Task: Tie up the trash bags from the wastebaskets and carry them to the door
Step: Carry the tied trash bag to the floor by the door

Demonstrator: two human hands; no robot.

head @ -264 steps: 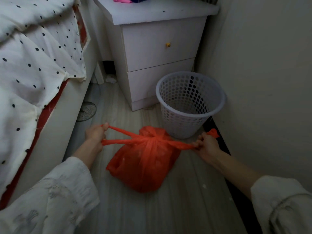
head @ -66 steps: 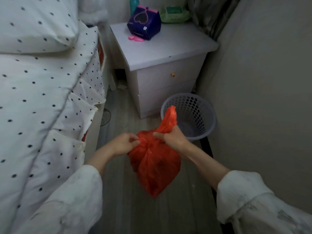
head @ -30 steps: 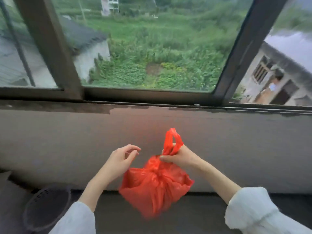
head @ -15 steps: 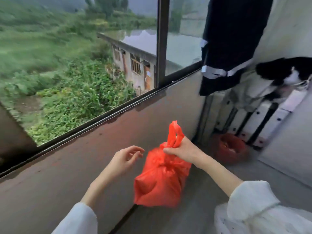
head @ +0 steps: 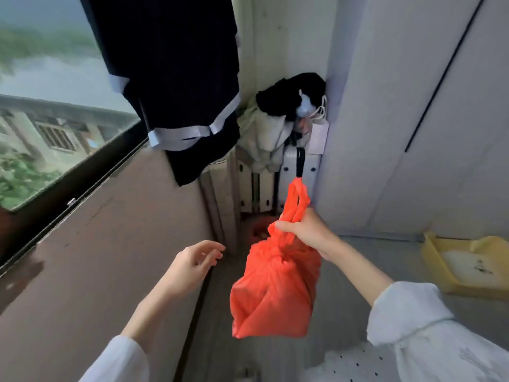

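Observation:
A knotted orange trash bag (head: 274,290) hangs in the air in the middle of the view. My right hand (head: 305,230) grips its handles just above the knot, and the handle loops stick up above my fist. My left hand (head: 192,263) floats to the left of the bag, fingers relaxed and holding nothing, apart from the bag. A second red bag or bin (head: 260,230) shows only partly on the floor behind the held one, in the corner.
A brown wall under a window (head: 55,128) runs along the left. Dark clothes (head: 176,86) hang overhead. A white suitcase (head: 300,172) piled with clothes fills the far corner beside white cupboard doors (head: 413,106). A yellow tray (head: 468,266) lies on the floor at right.
The view has swung further right along the window wall toward the corner. The bag still hangs from my right hand; my left hand stays off it.

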